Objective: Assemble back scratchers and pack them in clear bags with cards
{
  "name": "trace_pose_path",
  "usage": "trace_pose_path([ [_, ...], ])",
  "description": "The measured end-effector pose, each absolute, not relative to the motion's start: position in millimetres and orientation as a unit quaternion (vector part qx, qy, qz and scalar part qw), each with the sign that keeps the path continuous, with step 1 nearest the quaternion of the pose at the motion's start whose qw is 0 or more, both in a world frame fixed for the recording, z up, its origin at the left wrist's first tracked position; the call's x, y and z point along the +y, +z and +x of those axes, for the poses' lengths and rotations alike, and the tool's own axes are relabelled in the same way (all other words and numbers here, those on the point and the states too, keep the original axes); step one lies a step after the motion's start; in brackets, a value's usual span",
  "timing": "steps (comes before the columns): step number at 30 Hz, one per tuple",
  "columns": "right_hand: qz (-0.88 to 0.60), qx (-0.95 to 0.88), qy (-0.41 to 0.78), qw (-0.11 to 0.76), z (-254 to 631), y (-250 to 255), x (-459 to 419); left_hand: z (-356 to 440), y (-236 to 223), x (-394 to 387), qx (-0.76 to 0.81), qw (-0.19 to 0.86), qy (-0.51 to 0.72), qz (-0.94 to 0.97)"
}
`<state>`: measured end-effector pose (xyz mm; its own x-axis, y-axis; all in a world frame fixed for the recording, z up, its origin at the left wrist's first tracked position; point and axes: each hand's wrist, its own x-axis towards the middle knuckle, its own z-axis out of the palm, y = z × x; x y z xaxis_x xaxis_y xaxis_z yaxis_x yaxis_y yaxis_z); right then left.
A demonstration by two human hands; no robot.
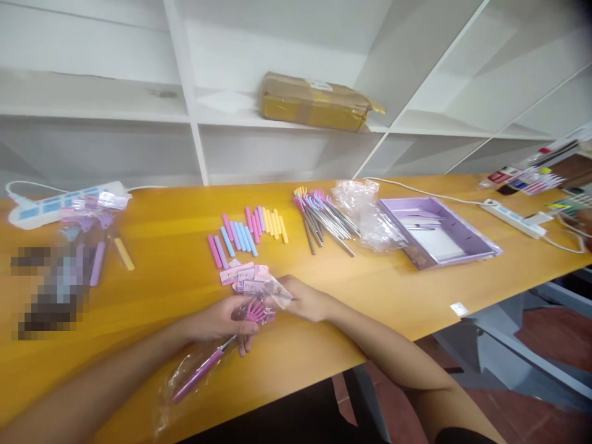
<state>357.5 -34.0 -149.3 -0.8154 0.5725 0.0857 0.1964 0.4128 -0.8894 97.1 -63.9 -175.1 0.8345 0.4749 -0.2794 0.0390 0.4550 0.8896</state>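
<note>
My left hand (221,320) is closed around a pink-headed tool with a metal shaft and purple handle (203,369), which lies partly inside a clear plastic sleeve (185,373). My right hand (303,299) pinches the top of that sleeve near the tool's pink prongs (256,310). Small pink and white labelled cards (243,276) lie just beyond my fingers on the yellow table (176,246).
Pastel handle sticks (247,229) lie in a row, with a pile of metal-shafted tools (324,216) and crumpled plastic (365,213) to their right. A purple tray (437,233) and power strips (511,217) sit further right. Packaged tools (92,228) at left. White shelves hold a cardboard parcel (314,102).
</note>
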Motion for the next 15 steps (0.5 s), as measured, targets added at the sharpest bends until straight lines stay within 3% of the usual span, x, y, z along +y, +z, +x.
trace_pose_path([
  [4, -0.301, -0.806, 0.423, 0.284, 374.2, -141.3, -19.2, 95.9, -175.2, -63.9, 0.228, 0.840, 0.082, 0.485],
  [8, -0.419, -0.728, 0.276, 0.467, 401.3, -129.3, -1.7, 93.6, -179.0, -61.0, 0.220, 0.841, 0.067, 0.490],
  [11, -0.437, -0.723, 0.279, 0.457, 406.9, -125.6, -1.0, 92.2, -181.9, -58.8, 0.213, 0.834, 0.059, 0.505],
  [15, -0.471, -0.584, 0.341, 0.566, 403.1, -131.6, -6.2, 89.5, -180.4, -55.6, 0.231, 0.820, 0.041, 0.522],
])
